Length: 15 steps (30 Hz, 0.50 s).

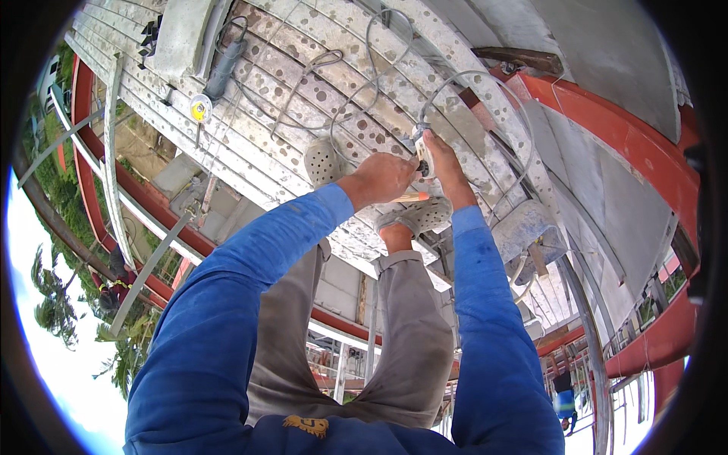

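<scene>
Spattered metal decking (356,83) is lying under my fingers as I am crouching in grey clogs (425,214); my right hand (442,158) is clenching around a small white plug (422,152) on a grey cable (455,80), while my left hand (383,176) is pinching an orange-handled screwdriver (409,197) just beside it, tip against the plug

Outdoor site, bright daylight. Spattered metal plank deck (288,114) underfoot, red steel beams (629,136) curving right and left, grey panel (607,61) far right, green trees (53,303) and pale sky down left.
</scene>
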Each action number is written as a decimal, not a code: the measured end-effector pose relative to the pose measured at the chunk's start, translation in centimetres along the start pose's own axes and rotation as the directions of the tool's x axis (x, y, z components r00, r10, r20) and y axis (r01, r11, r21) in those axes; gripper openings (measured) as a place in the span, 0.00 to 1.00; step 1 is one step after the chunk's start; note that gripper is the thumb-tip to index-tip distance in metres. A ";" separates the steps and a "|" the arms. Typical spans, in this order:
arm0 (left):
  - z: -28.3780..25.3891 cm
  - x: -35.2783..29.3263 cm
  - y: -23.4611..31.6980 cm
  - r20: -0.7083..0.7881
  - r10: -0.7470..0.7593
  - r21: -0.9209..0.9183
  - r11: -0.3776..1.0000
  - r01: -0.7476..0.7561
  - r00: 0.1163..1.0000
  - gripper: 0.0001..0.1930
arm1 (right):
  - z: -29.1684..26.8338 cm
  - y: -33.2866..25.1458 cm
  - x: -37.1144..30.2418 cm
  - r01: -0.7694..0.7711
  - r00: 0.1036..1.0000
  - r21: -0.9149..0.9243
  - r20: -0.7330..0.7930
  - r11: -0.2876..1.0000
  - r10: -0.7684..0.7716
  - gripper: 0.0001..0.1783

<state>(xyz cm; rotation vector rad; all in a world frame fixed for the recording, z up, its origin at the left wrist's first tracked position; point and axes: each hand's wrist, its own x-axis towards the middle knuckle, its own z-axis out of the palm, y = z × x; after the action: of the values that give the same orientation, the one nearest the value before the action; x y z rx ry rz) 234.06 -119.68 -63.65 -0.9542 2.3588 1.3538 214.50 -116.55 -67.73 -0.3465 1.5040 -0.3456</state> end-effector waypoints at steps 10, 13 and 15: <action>-0.9 -0.6 -0.3 0.184 0.070 0.053 0.995 -0.081 0.980 0.20 | -0.2 3.8 -1.8 0.147 0.986 -0.048 -0.071 0.988 -0.150 0.37; -0.6 -0.1 0.1 0.195 0.055 0.003 0.998 -0.056 0.979 0.21 | -0.1 3.4 -1.8 0.011 0.986 0.022 -0.167 1.000 -0.008 0.39; 1.6 -0.7 0.6 0.088 -0.008 -0.025 1.000 0.010 0.996 0.21 | -0.3 3.2 -1.3 0.127 0.987 -0.094 -0.090 0.987 -0.136 0.41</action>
<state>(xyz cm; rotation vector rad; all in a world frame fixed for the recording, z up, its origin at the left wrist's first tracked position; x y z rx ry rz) 234.05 -117.90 -63.75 -0.8914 2.2752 1.3957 214.17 -113.16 -67.96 -0.5071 1.5978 -0.4063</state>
